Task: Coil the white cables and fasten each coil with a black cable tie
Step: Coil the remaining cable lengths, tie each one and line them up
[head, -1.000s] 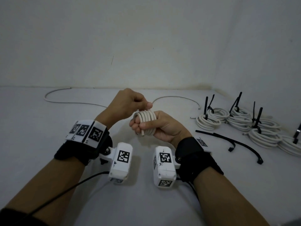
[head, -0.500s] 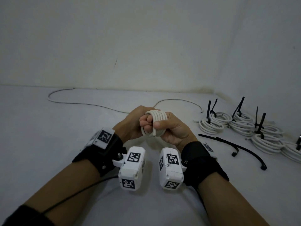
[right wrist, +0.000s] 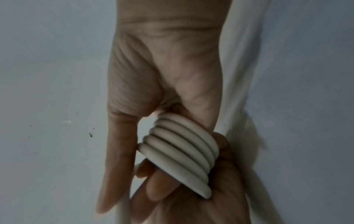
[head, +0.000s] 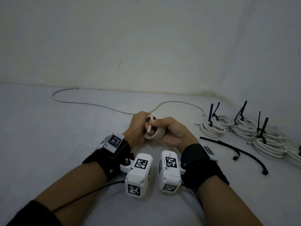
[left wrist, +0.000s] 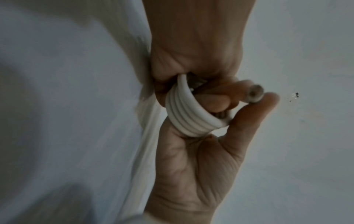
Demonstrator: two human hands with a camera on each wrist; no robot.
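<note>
Your right hand [head: 172,131] gripped the white coil [head: 155,130] wound round its fingers — your left hand [head: 138,126] clasped the cable beside it.

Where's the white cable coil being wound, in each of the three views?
Head: white coil at centre, gripped between left hand and right hand.
Left wrist: coil just above centre, wrapped round fingers.
Right wrist: coil low centre, five or so turns showing.
Shared landmark: the stacked parallel turns, with fingers through the middle.
</note>
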